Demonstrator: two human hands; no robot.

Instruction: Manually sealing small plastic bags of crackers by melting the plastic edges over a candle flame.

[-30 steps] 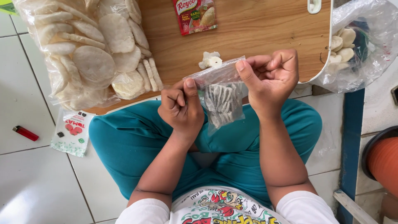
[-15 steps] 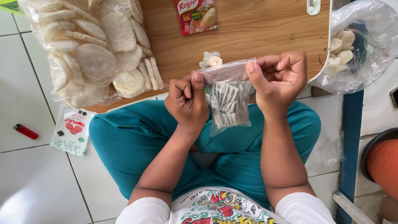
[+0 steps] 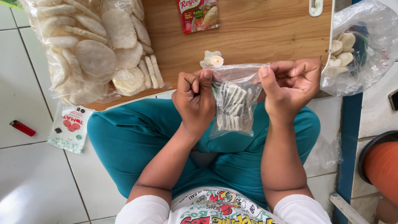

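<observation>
Pinching the clear bag (image 3: 236, 105) stretched between them, both hands (image 3: 195, 99) (image 3: 290, 85) grip its top.

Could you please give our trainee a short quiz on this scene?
1. True or false: both hands grip the small clear bag by its top edge.
2. What burns on the wooden board just beyond the bag? A) candle B) lamp C) match
3. What red thing lies on the floor tiles at far left?

Key: 1 true, left hand and right hand. 2 A, the candle. 3 the lighter.
</observation>
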